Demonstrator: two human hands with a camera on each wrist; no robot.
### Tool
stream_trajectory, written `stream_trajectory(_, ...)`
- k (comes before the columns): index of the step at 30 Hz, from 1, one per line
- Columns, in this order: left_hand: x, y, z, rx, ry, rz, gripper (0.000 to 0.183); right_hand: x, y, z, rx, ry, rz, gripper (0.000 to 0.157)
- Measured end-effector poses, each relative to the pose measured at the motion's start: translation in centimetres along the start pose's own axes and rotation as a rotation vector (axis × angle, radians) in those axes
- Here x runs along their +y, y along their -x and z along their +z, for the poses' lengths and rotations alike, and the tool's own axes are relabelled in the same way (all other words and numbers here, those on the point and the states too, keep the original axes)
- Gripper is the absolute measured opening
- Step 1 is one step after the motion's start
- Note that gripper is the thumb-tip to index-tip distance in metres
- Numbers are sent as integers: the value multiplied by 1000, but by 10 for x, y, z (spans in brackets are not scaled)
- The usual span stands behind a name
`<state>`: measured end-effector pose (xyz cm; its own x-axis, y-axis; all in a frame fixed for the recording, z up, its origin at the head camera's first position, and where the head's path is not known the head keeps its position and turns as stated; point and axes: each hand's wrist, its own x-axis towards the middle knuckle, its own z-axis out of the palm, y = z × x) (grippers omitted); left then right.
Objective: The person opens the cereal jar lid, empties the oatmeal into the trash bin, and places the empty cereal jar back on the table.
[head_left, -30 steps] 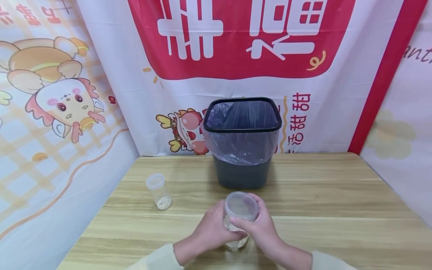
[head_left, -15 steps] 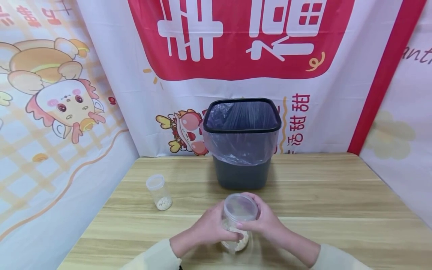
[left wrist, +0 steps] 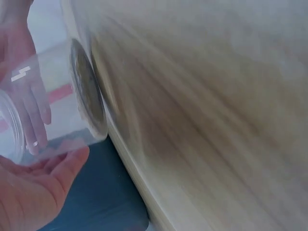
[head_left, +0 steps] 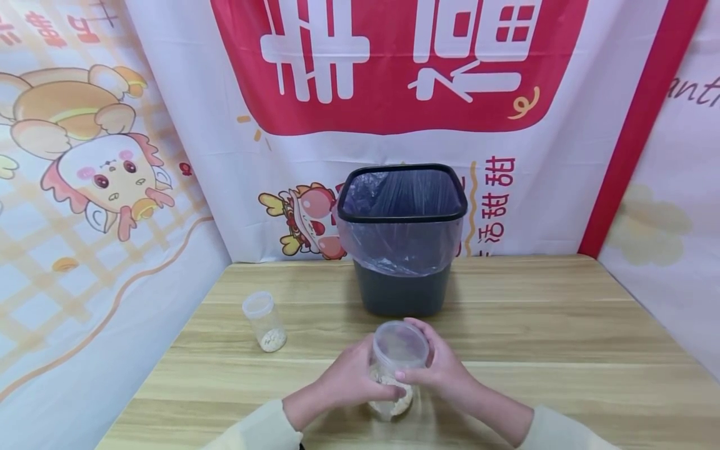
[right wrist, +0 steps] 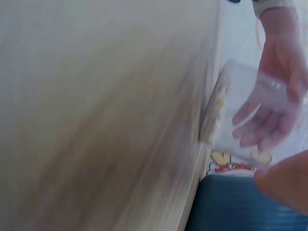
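In the head view a clear plastic jar (head_left: 389,409) with a translucent lid (head_left: 400,345) stands near the front of the table, pale flaky bits at its bottom. My left hand (head_left: 350,379) holds the jar's body from the left, thumb across its front. From the right, my right hand (head_left: 447,370) grips round the upper part at the lid, its thumb on the near side. Through the clear wall of the jar (left wrist: 55,91) in the left wrist view, the fingers of the far hand show. The right wrist view shows the pale contents (right wrist: 216,103) close to the tabletop.
A dark bin (head_left: 402,294) with a clear bag over its rim stands behind the jar. To the left is a second, smaller clear jar (head_left: 264,322) with pale bits at its bottom. Printed cloth (head_left: 197,94) hangs around the wooden table (head_left: 534,325).
My right hand has shifted slightly round the lid, its thumb moving right and a little down. The jar has moved very slightly left. Over the last half second almost nothing moves.
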<state>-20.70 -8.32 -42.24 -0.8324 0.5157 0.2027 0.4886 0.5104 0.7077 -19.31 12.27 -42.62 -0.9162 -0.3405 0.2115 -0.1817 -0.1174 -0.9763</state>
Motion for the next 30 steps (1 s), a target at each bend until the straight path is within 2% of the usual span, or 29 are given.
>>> stream_trajectory(6, 6, 1, 8, 116, -84, 9, 78, -5, 7, 21, 272, 59, 63, 86)
stream_trajectory(11, 10, 2, 14, 179, -171, 12, 80, -9, 10, 36, 376, 58, 71, 83)
stream_trajectory(21, 10, 2, 20, 228, -261, 15, 81, -9, 9, 45, 453, 67, 88, 85)
stream_trajectory(26, 9, 2, 18, 204, -258, 2, 84, -8, 9, 43, 450, 109, 77, 83)
stream_trajectory(30, 8, 3, 13, 162, -204, -7, 85, -5, 8, 37, 393, 98, 65, 79)
